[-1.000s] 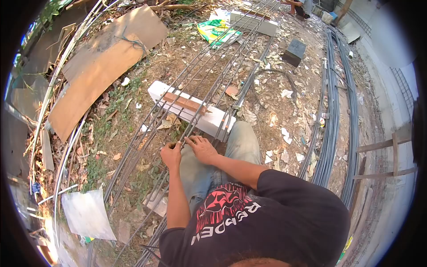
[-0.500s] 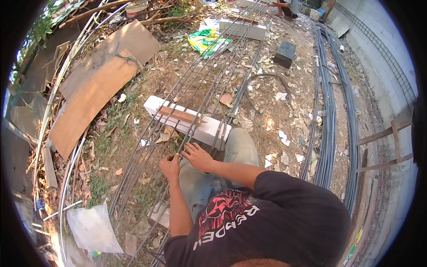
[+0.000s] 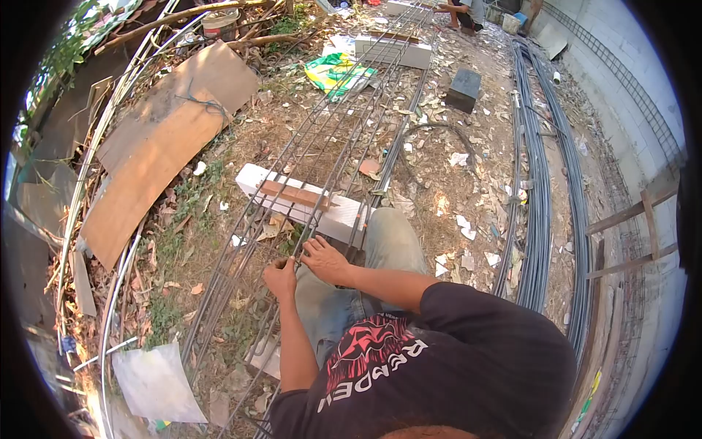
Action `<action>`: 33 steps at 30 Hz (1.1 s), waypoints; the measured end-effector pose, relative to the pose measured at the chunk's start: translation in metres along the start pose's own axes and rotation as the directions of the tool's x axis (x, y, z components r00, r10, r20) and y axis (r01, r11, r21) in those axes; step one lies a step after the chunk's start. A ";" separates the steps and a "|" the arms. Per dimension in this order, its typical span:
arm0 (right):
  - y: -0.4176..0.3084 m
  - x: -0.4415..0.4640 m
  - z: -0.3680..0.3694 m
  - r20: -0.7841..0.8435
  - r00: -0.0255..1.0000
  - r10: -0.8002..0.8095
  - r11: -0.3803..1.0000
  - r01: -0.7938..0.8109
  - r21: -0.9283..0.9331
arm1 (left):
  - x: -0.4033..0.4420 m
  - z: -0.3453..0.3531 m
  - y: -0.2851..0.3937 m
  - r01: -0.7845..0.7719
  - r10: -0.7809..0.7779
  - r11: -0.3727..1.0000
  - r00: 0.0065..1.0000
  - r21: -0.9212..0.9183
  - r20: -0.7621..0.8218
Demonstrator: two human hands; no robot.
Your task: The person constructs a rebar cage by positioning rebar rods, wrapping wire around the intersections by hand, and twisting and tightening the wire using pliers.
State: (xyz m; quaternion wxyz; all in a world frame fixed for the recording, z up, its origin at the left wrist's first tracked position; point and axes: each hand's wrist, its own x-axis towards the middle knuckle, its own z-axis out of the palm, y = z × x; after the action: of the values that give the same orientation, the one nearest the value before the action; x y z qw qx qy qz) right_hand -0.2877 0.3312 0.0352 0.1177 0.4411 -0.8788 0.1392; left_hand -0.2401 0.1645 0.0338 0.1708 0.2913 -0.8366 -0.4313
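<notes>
A long cage of thin steel reinforcing bars (image 3: 338, 157) runs away from me over white blocks. My left hand (image 3: 280, 279) is closed in a pinch at a bar of the cage, near my knees; whatever lies between its fingertips is too small to make out. Beside it, my right hand (image 3: 326, 261) has its fingers bent over the same bar, the thumb side close to the left fingertips. Just ahead of both hands, the nearest white block (image 3: 252, 178) supports the cage, with a reddish-brown wood strip (image 3: 292, 193) on top.
Bundles of steel bars (image 3: 537, 190) lie along the right by a wall (image 3: 636, 88). A dark block (image 3: 463, 91) and a loop of wire (image 3: 468, 135) sit on the littered ground. Bent plywood (image 3: 164, 161) is at left. Another person (image 3: 468, 13) crouches at the far end.
Both hands stay at the same bar, with only a slight shift of the right fingers. The view has tilted a little.
</notes>
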 end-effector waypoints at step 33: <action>-0.013 0.087 -0.042 0.512 0.852 0.107 0.977 -0.185 0.104 | 0.024 -0.024 -0.025 -0.039 0.088 0.989 0.929 -0.142 0.360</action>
State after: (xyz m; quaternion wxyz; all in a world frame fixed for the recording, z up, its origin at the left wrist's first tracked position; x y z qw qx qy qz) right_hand -0.3240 0.2741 0.1051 -0.1599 0.4014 -0.8970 0.0932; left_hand -0.2374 0.1226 0.0281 0.0450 0.1669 -0.8324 -0.5265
